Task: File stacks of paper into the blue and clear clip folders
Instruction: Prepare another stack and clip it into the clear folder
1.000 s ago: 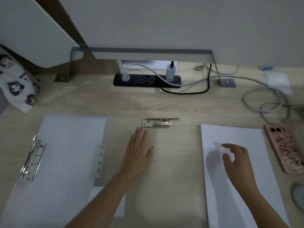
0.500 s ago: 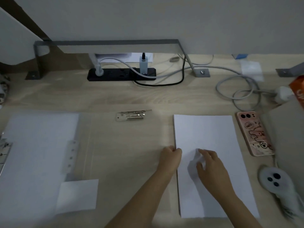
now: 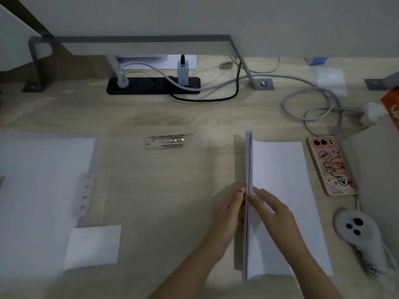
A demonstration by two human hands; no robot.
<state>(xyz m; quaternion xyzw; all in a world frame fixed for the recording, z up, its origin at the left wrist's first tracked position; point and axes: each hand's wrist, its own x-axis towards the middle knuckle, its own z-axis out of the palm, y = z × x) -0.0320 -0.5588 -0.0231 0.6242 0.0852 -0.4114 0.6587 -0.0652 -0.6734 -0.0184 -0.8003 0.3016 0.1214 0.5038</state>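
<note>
While most of the stack (image 3: 280,169) lies flat on the desk (image 3: 194,113) just left of the phone (image 3: 331,165), its top sheets stand lifted on edge along the left side, seen edge-on. The left hand (image 3: 231,214) lies with fairly straight fingers against the outer face of the raised sheets, and the right hand (image 3: 274,212) pinches them from the other side, thumb at the edge. Left of the stack the clear folder (image 3: 133,180) lies open, its metal clip (image 3: 166,140) at the far edge and a white slip (image 3: 92,247) on its near corner; a controller (image 3: 358,231) sits right of the stack.
</note>
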